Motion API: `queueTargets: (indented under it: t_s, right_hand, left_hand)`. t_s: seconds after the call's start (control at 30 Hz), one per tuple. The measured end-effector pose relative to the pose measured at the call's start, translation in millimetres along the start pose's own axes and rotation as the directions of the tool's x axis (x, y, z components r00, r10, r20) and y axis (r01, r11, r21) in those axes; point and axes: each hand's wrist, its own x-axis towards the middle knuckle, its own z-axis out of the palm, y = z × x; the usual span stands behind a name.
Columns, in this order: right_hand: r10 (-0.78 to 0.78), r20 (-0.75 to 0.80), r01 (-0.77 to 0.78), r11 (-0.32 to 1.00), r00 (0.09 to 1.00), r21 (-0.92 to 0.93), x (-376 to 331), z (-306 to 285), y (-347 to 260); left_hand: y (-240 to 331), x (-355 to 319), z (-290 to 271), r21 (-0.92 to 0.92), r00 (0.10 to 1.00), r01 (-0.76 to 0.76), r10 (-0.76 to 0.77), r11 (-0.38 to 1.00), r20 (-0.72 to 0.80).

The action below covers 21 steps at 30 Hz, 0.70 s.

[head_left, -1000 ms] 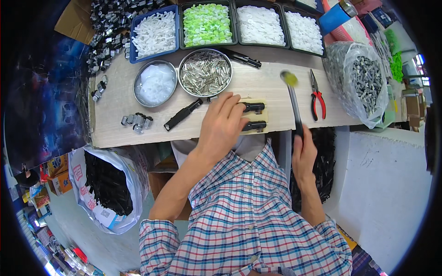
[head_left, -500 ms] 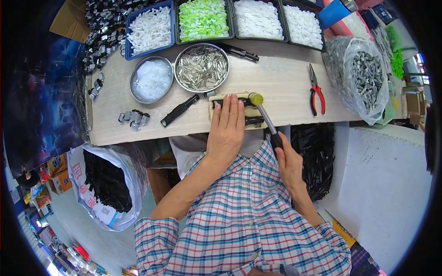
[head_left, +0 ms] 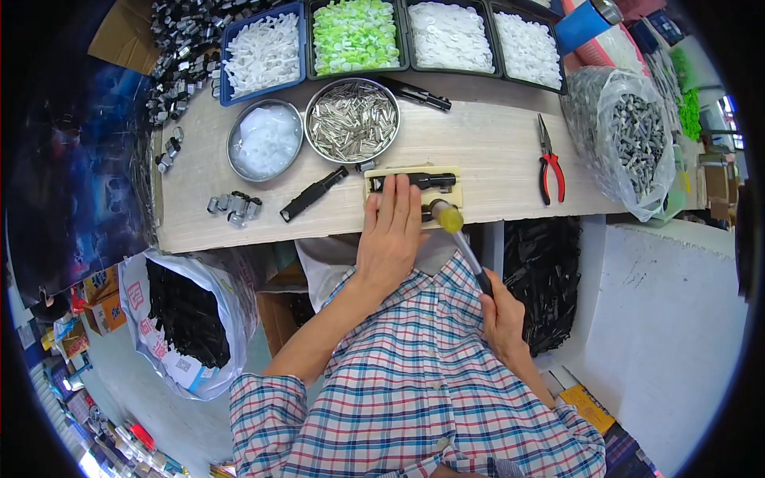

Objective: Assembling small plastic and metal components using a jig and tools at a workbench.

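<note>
my left hand (head_left: pixel 390 239) lies flat, fingers straight and close together, at the centre of the frame, pressing on the pale jig block (head_left: pixel 456 172) that sits near the front edge of the wooden bench (head_left: pixel 494 147). the palm covers the lower left part of the block, so what lies under it cannot be made out. a black part (head_left: pixel 422 181) rests in the block, its left end touching my fingertips. my right hand (head_left: pixel 504 312), lower right of centre, is closed around the dark handle of a small mallet (head_left: pixel 450 217); the yellow head sits at the block's lower right corner, and contact with the block cannot be confirmed. above the block, a round metal bowl of metal pins (head_left: pixel 352 119) and a second bowl of white pieces (head_left: pixel 265 140). red-handled pliers (head_left: pixel 550 163) lie to the right. a loose black part (head_left: pixel 313 193) lies left of the block. the trays along the top edge are cut off.
</note>
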Motion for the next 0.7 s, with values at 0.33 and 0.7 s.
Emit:
queueTargets:
  t_s: [0.33,0.7]
  right_hand:
    - [0.055,0.070,-0.058,0.997,0.996,0.048,52.5,18.0,-18.6]
    - [0.025,0.111,-0.033,0.997,0.994,0.068,35.3,20.6,-18.2]
  left_hand:
    - [-29.0,-45.3,-11.5,-0.088,0.937,0.100,-0.124,0.991,-0.325]
    - [-92.3,-22.2,-33.9,-0.035,0.893,0.213,-0.209,0.976,-0.400]
